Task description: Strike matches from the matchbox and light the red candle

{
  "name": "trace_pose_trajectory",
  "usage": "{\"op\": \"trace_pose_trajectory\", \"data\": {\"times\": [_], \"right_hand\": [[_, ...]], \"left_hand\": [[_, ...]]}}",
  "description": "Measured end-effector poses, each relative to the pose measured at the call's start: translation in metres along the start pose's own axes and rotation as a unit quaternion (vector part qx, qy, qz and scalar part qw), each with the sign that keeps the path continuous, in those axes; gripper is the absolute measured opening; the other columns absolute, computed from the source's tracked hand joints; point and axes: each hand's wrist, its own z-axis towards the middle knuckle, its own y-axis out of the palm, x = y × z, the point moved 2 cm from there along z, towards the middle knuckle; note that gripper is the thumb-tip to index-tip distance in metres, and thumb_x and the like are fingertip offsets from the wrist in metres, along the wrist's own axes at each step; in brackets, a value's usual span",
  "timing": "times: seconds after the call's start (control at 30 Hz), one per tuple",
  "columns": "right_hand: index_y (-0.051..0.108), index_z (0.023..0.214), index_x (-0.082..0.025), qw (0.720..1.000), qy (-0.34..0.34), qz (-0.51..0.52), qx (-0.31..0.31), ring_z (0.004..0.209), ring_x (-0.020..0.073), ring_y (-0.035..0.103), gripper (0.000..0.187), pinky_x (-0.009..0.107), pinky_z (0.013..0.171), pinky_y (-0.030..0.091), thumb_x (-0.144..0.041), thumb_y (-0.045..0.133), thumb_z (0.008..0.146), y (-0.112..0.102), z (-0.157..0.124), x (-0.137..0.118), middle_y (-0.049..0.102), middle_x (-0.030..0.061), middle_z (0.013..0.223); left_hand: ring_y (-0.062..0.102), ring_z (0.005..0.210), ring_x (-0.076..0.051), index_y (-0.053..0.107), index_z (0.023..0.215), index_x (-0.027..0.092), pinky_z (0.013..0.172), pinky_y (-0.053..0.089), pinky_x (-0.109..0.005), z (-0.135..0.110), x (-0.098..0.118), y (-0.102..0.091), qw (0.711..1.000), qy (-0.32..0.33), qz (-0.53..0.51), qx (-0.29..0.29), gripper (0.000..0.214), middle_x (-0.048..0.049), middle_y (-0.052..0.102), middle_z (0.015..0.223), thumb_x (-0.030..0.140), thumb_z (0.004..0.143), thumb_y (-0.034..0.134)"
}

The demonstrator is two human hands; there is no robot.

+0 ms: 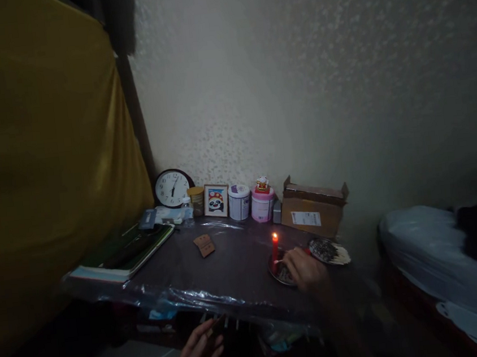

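A lit red candle (pixel 275 253) stands upright in a small round dish (pixel 284 280) with dark bits in it. My right hand (pixel 305 269) is closed in a pinch on a thin matchstick (pixel 279 261), its pale tip close beside the candle, below the flame. Low at the table's front edge, my left hand (pixel 198 350) is curled around a small, flat, brownish piece (pixel 216 326), too dark to name. Right of my right hand lies a plate (pixel 329 250) with a dark heap and several pale sticks. A small brown card-like piece (pixel 204 245) rests on the tabletop.
Along the wall stand a clock (pixel 173 187), a framed panda picture (pixel 216 201), a white tin (pixel 239 202), a pink tin (pixel 262 205) with a figurine, and a cardboard box (pixel 312 210). Books (pixel 123 256) lie left. Clear plastic covers the table (pixel 238 258).
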Motion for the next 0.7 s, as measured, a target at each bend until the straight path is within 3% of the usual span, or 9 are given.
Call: {"op": "trace_pose_trajectory", "data": {"times": [0.1, 0.23, 0.37, 0.43, 0.57, 0.7], "right_hand": [[0.061, 0.065, -0.018, 1.0, 0.009, -0.006, -0.009, 0.046, 0.009, 0.045, 0.019, 0.019, 0.044, 0.037, -0.037, 0.063, 0.071, 0.004, -0.003, 0.018, 0.05, -0.004, 0.052], [0.053, 0.066, -0.021, 0.999, 0.011, 0.007, -0.029, 0.04, 0.0092, 0.036, 0.033, 0.02, 0.042, 0.033, -0.048, 0.039, 0.082, 0.003, -0.005, 0.029, 0.041, -0.0054, 0.049], [0.056, 0.059, -0.021, 0.996, 0.027, -0.065, -0.049, 0.047, 0.0108, 0.045, 0.025, 0.021, 0.047, 0.036, -0.043, 0.059, 0.07, 0.009, -0.019, 0.05, 0.05, -0.003, 0.053], [0.058, 0.06, -0.02, 0.993, 0.043, -0.102, -0.048, 0.051, 0.0115, 0.049, 0.023, 0.022, 0.051, 0.038, -0.041, 0.061, 0.07, 0.008, -0.025, 0.062, 0.053, -0.0028, 0.055], [0.062, 0.065, -0.019, 0.986, 0.081, -0.127, -0.071, 0.05, 0.0126, 0.053, 0.021, 0.022, 0.051, 0.038, -0.038, 0.06, 0.072, -0.013, -0.032, 0.074, 0.054, -0.0035, 0.05], [0.062, 0.062, -0.018, 0.986, 0.096, -0.133, -0.041, 0.052, 0.0137, 0.054, 0.021, 0.023, 0.053, 0.04, -0.038, 0.061, 0.069, -0.054, -0.034, 0.081, 0.056, -0.0028, 0.052]], "left_hand": [[0.065, 0.091, -0.028, 0.071, 0.092, 0.021, 0.085, 0.049, -0.042, -0.003, 0.002, 0.0, 1.0, 0.003, 0.009, 0.023, 0.038, -0.0089, 0.072, 0.099, 0.041, 0.06, 0.076], [0.063, 0.097, -0.028, 0.07, 0.095, 0.022, 0.09, 0.046, -0.042, -0.01, 0.007, 0.004, 0.999, 0.012, 0.017, 0.03, 0.037, -0.0081, 0.07, 0.107, 0.039, 0.063, 0.075], [0.061, 0.103, -0.031, 0.071, 0.092, 0.021, 0.091, 0.046, -0.042, -0.008, 0.006, 0.003, 0.999, 0.01, 0.018, 0.038, 0.038, -0.0085, 0.071, 0.106, 0.04, 0.059, 0.077], [0.061, 0.102, -0.032, 0.071, 0.089, 0.021, 0.09, 0.047, -0.043, -0.005, 0.006, 0.001, 0.999, 0.002, 0.019, 0.046, 0.039, -0.0087, 0.072, 0.102, 0.039, 0.055, 0.078], [0.061, 0.102, -0.034, 0.072, 0.086, 0.021, 0.088, 0.048, -0.043, -0.003, 0.008, -0.001, 0.998, -0.002, 0.024, 0.062, 0.042, -0.0085, 0.072, 0.102, 0.04, 0.048, 0.081], [0.06, 0.102, -0.035, 0.073, 0.082, 0.023, 0.086, 0.05, -0.044, -0.003, 0.01, 0.0, 0.997, -0.022, 0.028, 0.067, 0.043, -0.0075, 0.073, 0.1, 0.035, 0.042, 0.084]]}}
